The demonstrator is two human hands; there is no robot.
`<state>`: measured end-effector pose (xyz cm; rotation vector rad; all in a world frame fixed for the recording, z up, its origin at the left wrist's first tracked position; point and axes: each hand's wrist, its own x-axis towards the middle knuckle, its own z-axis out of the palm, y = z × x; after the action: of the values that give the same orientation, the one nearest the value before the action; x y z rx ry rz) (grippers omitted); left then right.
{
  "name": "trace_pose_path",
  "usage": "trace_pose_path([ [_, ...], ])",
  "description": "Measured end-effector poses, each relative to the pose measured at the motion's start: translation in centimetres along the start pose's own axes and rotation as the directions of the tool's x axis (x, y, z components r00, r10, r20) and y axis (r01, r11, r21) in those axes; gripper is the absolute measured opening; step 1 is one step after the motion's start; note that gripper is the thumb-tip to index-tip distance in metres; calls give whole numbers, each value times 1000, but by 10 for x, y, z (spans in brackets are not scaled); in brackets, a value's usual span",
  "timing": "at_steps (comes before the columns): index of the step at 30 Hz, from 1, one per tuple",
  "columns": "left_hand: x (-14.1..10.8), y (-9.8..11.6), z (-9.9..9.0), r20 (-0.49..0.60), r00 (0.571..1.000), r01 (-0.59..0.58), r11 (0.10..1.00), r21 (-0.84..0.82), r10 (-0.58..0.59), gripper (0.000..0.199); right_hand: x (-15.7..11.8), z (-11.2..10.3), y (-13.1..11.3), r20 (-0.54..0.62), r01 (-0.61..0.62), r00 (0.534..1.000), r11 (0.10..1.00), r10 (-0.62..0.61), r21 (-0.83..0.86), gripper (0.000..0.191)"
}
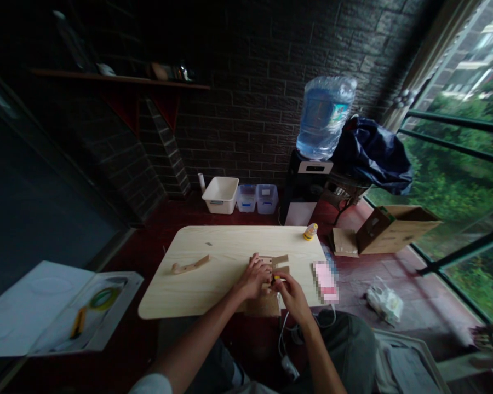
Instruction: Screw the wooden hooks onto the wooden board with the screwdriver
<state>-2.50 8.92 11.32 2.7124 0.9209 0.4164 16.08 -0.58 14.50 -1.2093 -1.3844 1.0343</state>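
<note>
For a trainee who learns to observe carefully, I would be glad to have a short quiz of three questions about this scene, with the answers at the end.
1. Multiple choice. How many open plastic tubs stand in a row by the brick wall?
A) two
B) three
C) five

2. True or false. A loose wooden piece lies on the left part of the table, apart from the left hand.

3. Fill in the gap. The small yellow object appears to be held by the ____ hand.

Key:
1. B
2. True
3. right
</note>
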Motion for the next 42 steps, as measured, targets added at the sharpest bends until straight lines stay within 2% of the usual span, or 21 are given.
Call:
trace_pose_path([
  [9, 1, 8, -11, 0, 1000, 25, 999, -27, -25, 16, -3, -8, 18, -5, 14, 1000, 998, -14, 67, 39],
  [16, 2, 6, -8, 14, 1000, 26, 999, -48, -26, 24, 1, -12, 2, 85, 146, 987, 976, -133, -163, 38],
  [20, 2, 3, -5, 17, 1000, 22, 999, -45, -21, 24, 8, -11, -3, 112, 187, 980, 955, -165, -229, 32],
  [27, 1, 0, -2, 27, 1000, 15, 1000, -25, -14, 28, 17, -10, -9, 132, 145, 985, 953, -113, -267, 31],
  [31, 1, 1, -4, 41, 999, 35, 999, -25, -34, 28, 20, -15, -17, 201, 138, 977, 926, -69, -351, 30],
  [34, 1, 2, -4, 36, 999, 34, 999, -40, -33, 24, 25, -21, -26, 299, 177, 954, 850, -25, -496, 32],
  [38, 2, 1, -4, 25, 999, 26, 999, -44, -25, 23, 37, -26, -36, 444, 283, 888, 620, 118, -731, 27],
  [42, 5, 3, -6, 45, 998, 42, 999, -21, -41, 22, 50, -23, -45, 531, 412, 830, 453, 172, -791, 29],
])
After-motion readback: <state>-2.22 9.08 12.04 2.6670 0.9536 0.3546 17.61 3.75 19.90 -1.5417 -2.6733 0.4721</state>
